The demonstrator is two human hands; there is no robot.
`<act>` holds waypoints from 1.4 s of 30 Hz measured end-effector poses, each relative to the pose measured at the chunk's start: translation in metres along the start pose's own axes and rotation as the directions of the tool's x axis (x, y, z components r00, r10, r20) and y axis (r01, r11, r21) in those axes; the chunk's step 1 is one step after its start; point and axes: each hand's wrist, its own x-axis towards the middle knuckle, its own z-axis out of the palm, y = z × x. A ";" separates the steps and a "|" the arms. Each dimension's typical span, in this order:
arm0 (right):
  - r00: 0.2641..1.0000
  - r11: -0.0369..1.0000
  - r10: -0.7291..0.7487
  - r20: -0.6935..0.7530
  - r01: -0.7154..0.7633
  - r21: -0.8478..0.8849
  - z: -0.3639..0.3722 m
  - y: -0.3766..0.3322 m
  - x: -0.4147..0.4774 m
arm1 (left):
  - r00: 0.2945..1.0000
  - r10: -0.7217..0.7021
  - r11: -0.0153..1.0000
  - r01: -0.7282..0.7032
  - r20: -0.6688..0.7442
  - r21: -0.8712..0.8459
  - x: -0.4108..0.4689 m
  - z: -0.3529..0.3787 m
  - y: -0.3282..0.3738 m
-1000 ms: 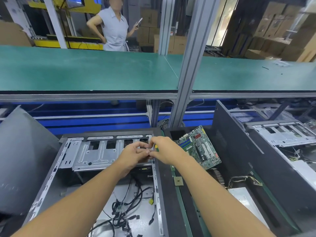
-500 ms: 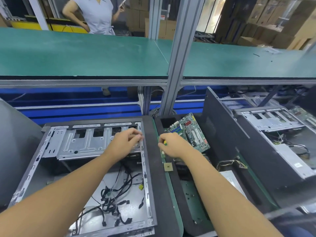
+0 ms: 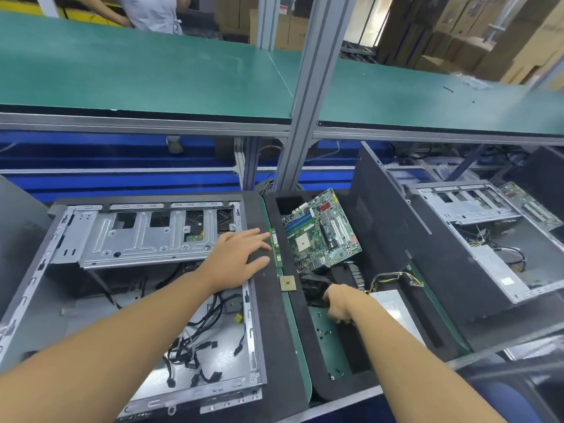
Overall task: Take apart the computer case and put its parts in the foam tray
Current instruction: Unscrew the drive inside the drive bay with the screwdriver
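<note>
Open computer case [image 3: 251,331] beside the foam tray [image 3: 306,337], both hands down.
Case runs twelve-to-six at nine o'clock; left hand [image 3: 241,257] lies flat on its right rail. Right hand [image 3: 338,303] curls inside tray, grip unclear.

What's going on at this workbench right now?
A person is stripping down a computer case. Their left hand rests flat on the case's right edge, while the right hand, fingers curled, reaches into the foam tray; whether it holds anything is hidden. A motherboard already lies in the tray, and loose cables lie in the case.
</note>
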 end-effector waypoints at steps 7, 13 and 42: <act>0.951 0.958 -0.139 -0.278 0.200 0.207 -0.056 -0.032 -0.013 | 0.989 -0.117 0.972 0.095 -0.094 -0.214 -0.002 -0.019 -0.011; 0.785 0.869 -0.305 -0.539 0.460 0.179 -0.110 -0.100 -0.049 | 0.966 -0.232 0.971 0.222 -0.113 -0.091 -0.034 -0.042 -0.068; 0.442 0.488 -0.357 -0.823 0.840 0.240 -0.128 -0.206 -0.049 | 0.948 -0.300 0.940 0.275 -0.104 -0.204 -0.059 -0.071 -0.106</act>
